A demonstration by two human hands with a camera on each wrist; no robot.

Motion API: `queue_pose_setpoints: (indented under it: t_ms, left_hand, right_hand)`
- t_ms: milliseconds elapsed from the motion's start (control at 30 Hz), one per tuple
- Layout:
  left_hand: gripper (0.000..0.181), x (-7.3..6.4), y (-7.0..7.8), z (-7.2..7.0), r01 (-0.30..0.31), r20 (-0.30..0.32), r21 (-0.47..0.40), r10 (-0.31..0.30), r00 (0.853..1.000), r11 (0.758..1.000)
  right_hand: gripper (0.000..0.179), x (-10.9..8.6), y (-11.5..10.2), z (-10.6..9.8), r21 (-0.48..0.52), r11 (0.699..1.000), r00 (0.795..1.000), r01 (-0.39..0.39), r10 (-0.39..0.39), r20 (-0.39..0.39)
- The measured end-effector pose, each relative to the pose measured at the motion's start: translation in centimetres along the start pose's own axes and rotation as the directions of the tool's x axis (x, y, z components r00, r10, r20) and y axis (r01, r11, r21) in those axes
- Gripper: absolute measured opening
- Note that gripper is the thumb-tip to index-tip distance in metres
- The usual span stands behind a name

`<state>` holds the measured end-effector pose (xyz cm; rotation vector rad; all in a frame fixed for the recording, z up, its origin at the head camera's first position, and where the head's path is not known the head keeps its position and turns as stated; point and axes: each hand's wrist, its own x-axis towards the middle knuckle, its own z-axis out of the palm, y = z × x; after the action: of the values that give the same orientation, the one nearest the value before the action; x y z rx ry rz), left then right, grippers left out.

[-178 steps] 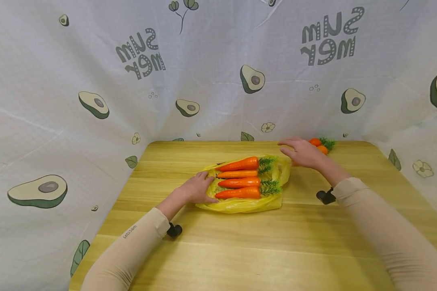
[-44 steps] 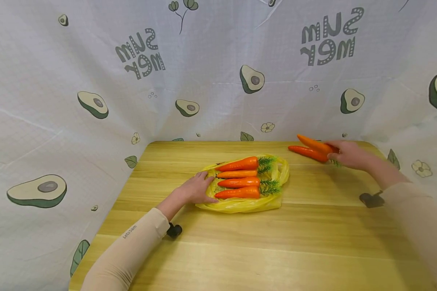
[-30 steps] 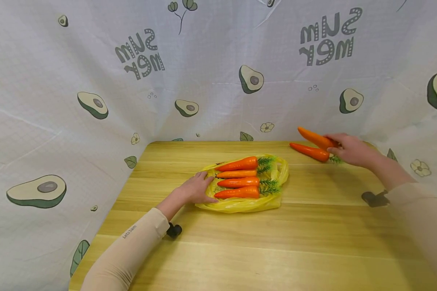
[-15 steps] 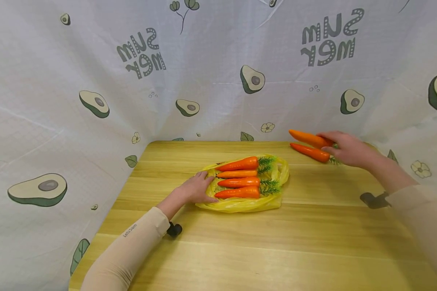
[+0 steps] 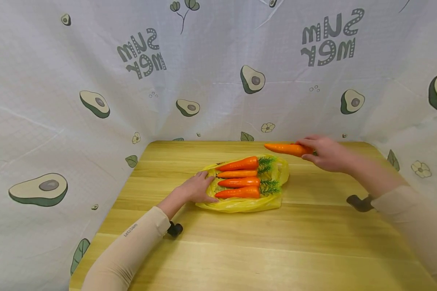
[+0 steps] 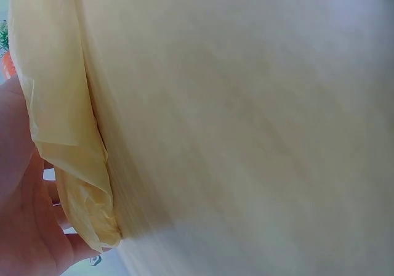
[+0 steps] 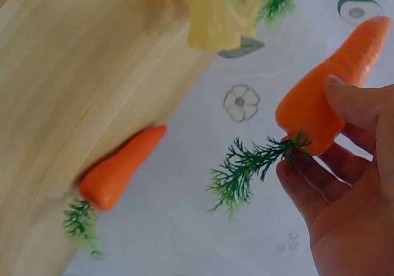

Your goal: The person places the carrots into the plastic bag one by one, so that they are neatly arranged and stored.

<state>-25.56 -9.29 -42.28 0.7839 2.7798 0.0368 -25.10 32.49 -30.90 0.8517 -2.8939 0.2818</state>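
Observation:
Several orange carrots (image 5: 238, 192) with green tops lie side by side in a yellow plastic bag (image 5: 240, 208) spread on the table. My left hand (image 5: 197, 188) rests at the bag's left end, fingers spread against its edge. In the left wrist view, a fold of the bag (image 6: 58, 103) partly covers those fingers. Beyond the bag's far right corner, my right hand (image 5: 325, 153) grips a carrot (image 5: 285, 149) by its thick end, the tip pointing left. The right wrist view shows its green top hanging below the fingers. Another carrot (image 7: 120, 171) lies near the table's far edge, hidden in the head view.
The wooden table (image 5: 247, 250) ends at the back against a white curtain (image 5: 218, 81) printed with avocados. Bare wood lies in front of the bag and to its right.
After reaching to the far right, my right hand has picked up one carrot, leaving another lying there. It has now moved left toward the bag with it. My left hand has stayed put.

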Motion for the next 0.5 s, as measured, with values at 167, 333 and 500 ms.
queue_pose_setpoints:
  t_ms: [167,333,500]
  left_hand:
    - [0.095,0.1,0.0,0.2,0.004,-0.003,0.01,-0.004,1.0,1.0]
    - [0.096,0.2,0.0,0.3,0.01,-0.004,0.005,-0.01,1.0,1.0]
    - [0.096,0.2,0.0,0.1,0.011,0.005,0.008,-0.011,1.0,1.0]
  right_hand:
    - [0.046,0.8,-1.5,0.7,-0.019,1.0,0.999,0.022,-0.022,0.024]
    - [0.042,1.6,-3.0,1.4,-0.038,0.997,0.998,0.062,-0.061,0.024]
    - [0.041,2.4,-4.3,2.4,-0.068,0.994,0.996,0.087,-0.085,0.038]
